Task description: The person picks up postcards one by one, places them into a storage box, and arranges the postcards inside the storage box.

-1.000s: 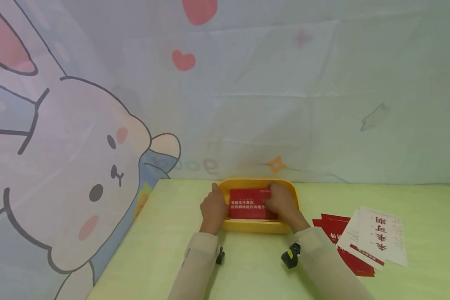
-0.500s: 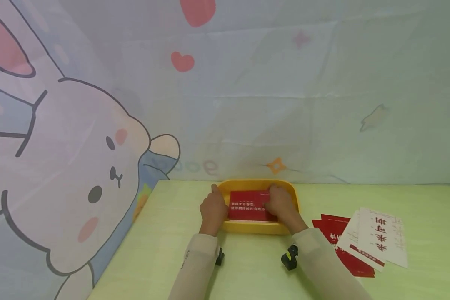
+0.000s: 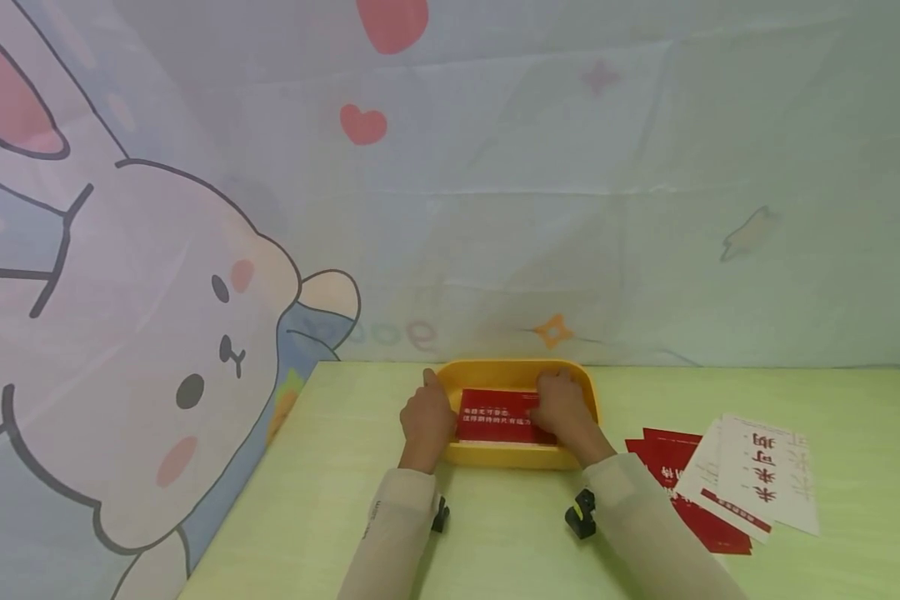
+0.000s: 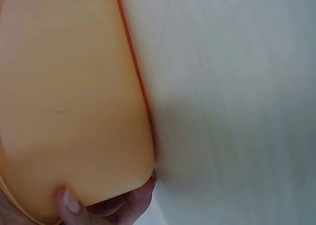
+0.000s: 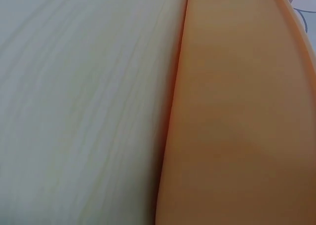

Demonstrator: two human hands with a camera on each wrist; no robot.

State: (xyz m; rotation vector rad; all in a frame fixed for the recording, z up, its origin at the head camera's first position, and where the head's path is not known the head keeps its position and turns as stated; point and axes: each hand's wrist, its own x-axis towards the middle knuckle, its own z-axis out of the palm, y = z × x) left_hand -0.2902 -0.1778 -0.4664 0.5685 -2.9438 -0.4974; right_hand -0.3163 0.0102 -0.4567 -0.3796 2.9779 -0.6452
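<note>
**Both hands at the yellow tray with the red card**

While your left hand (image 3: 425,419) grips the left end of the yellow tray (image 3: 521,455), your right hand (image 3: 562,406) lies on the red card (image 3: 495,414) inside it. From the head view, the left thumb runs up along the tray's left rim, and the left wrist view shows your fingertips (image 4: 66,201) curled round the tray's outer wall (image 4: 74,101) down near the tabletop. Your right hand covers the card's right part with its fingers bent over it; whether they pinch the card or only press on it, you cannot tell from these views. The card lies flat in the tray, white lettering up, its left half uncovered. The right wrist view shows only the tray's orange-yellow wall (image 5: 237,116) beside the pale green table (image 5: 84,106).

The tray sits on the table (image 3: 360,500) near its far edge, close to the cloth backdrop with the rabbit drawing (image 3: 180,350). To your right, well apart from the tray, a loose pile of red and white cards (image 3: 727,479) lies fanned on the table.
</note>
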